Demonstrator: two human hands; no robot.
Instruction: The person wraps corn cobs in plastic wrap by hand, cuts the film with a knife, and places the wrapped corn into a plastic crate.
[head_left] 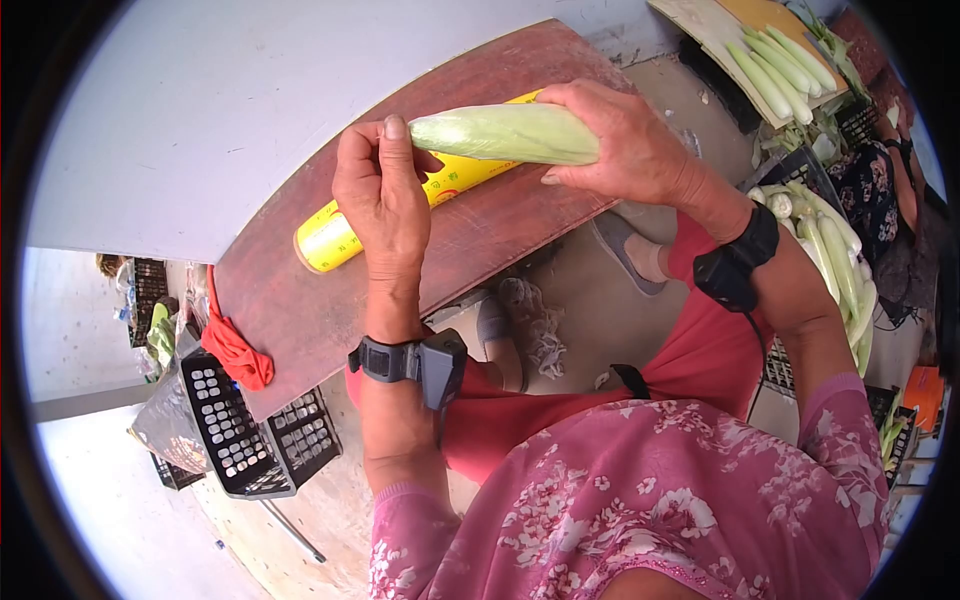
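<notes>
A pale green ear of corn in its husk (505,134), with a shiny surface like clear film, lies level above the table. My left hand (385,185) pinches its narrow tip between thumb and fingers. Around the thick end at the right, my right hand (635,145) is closed. Beneath the ear, a yellow printed roll (335,238) rests at a slant on the reddish-brown table (290,310); its middle is partly hidden by the ear and my left hand.
A red cloth (238,350) hangs at the table's left corner above a black crate (235,430). Pale green ears (785,70) lie on a board at the upper right. More fill a crate (835,255) at my right, near another person (868,185).
</notes>
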